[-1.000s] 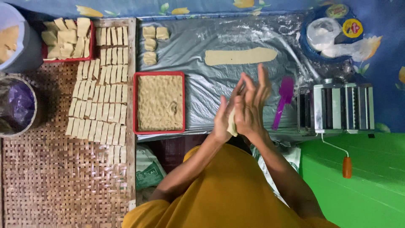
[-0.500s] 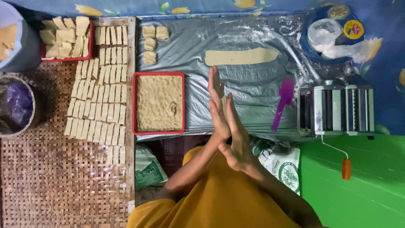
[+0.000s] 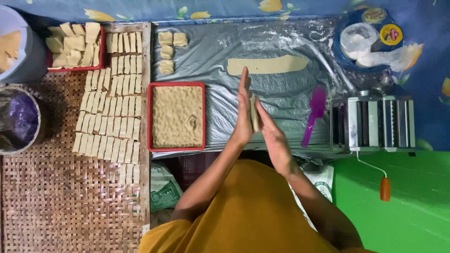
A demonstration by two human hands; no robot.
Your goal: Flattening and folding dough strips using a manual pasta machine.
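Observation:
My left hand (image 3: 243,110) and my right hand (image 3: 272,138) are pressed palm to palm above the grey plastic sheet (image 3: 286,93), with a pale piece of dough (image 3: 254,114) squeezed between them. Its edge shows between the palms. A red tray (image 3: 177,116) full of crumbly filling lies just left of my hands. A long flat dough strip (image 3: 266,65) rests on the sheet beyond my fingertips.
A purple scraper (image 3: 314,115) and a metal pasta roller (image 3: 372,122) with an orange-handled crank (image 3: 384,188) sit to the right. Several cut dough pieces (image 3: 110,117) line a board on the left, small dough lumps (image 3: 167,49) behind the tray, a flour bag (image 3: 370,44) at back right.
My hands have slid against each other with the dough between them; the left hand moved forward and upright, the right palm dropped back toward me.

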